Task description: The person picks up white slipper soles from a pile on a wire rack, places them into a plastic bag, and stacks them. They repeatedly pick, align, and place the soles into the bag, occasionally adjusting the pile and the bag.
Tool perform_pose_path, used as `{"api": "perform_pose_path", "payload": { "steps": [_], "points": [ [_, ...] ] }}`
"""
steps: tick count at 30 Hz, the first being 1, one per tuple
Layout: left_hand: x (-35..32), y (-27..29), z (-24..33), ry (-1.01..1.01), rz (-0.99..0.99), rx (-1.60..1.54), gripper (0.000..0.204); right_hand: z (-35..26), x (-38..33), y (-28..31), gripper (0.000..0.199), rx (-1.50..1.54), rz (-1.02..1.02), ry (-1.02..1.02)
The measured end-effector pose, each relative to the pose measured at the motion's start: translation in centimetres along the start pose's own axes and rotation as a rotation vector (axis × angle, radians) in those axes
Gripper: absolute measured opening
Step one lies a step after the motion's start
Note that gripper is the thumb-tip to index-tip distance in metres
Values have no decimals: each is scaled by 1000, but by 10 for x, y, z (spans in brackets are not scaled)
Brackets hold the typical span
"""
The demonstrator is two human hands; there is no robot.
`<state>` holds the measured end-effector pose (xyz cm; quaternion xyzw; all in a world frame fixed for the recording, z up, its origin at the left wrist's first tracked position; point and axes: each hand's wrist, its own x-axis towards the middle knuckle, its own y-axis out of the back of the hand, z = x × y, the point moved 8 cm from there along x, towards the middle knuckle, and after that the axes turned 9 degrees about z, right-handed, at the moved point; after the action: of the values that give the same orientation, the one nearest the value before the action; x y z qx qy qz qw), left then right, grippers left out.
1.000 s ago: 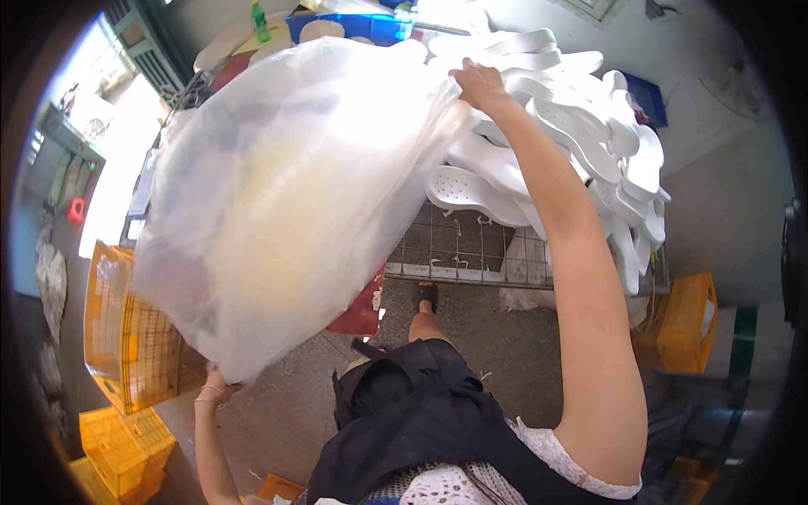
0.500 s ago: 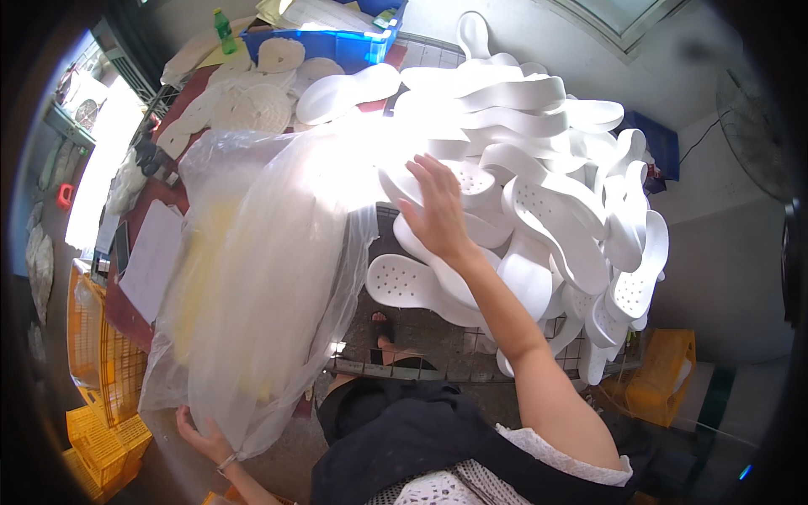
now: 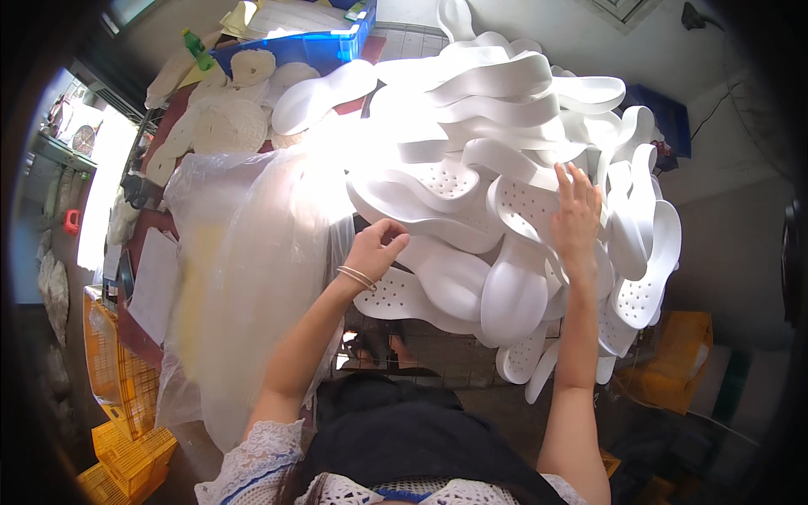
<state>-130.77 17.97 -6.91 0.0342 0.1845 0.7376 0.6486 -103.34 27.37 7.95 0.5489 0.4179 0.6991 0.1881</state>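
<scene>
White shoe soles (image 3: 518, 286) with rounded ends lie in a heap on a wire rack in front of me. Some show rows of small holes. My left hand (image 3: 376, 251) is at the heap's left edge, beside the end of a sole. Its fingers bend loosely with a gap to the thumb, and nothing shows in it. Farther right, my right hand (image 3: 576, 215) is over the soles with its fingers stretched and slightly apart. Whether its fingertips touch a sole I cannot tell. A clear plastic bag (image 3: 252, 278), yellowish inside, lies left of my left hand.
Behind the bag, flat cream pieces (image 3: 231, 122) lie on a dark red table near a blue crate (image 3: 286, 55) and a green bottle (image 3: 196, 49). Yellow crates (image 3: 135, 454) stand at lower left, another yellow crate (image 3: 671, 362) at right. A blue bin (image 3: 659, 130) is behind the heap.
My left hand has left the plastic bag's lower end and come up to the soles. My right hand has moved right across the heap. The view has shifted slightly.
</scene>
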Motion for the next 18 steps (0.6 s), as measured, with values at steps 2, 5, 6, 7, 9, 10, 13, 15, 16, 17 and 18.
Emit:
{"api": "perform_pose_path", "payload": {
  "steps": [2, 5, 6, 7, 9, 10, 13, 15, 16, 17, 18],
  "points": [
    [-5, -24, -10, 211, -243, -74, 38, 18, 21, -13, 45, -53, -149, -61],
    [-27, -35, -24, 248, -493, 60, 41, 9, 46, 18, 44, -4, -30, 61],
    [-33, -33, -27, 288, -477, -140, 44, -11, 48, 40, 44, 14, 100, 209],
    [-42, -28, -31, 329, -486, -337, 48, -28, 49, 53, 42, 49, 65, 265],
    [-60, -15, -49, 506, -456, -642, 64, -74, 46, 63, 44, 190, -85, 382],
    [-69, -7, -49, 530, -408, -980, 73, -97, 43, 58, 53, 239, -160, 412],
    [-101, 23, -50, 358, -422, -1513, 101, -144, 18, -14, 71, 532, -417, 208],
    [-125, 39, -75, 327, -324, -1284, 111, -156, -31, -89, 67, 225, -788, 224],
    [-132, 48, -88, 323, -247, -1311, 105, -159, -38, -106, 57, 253, -695, 191],
    [-137, 56, -97, 287, -216, -1310, 100, -155, -37, -110, 53, 368, -595, 149],
    [-139, 63, -117, 363, -83, -1282, 97, -158, -42, -111, 50, 465, -547, 93]
  ]
}}
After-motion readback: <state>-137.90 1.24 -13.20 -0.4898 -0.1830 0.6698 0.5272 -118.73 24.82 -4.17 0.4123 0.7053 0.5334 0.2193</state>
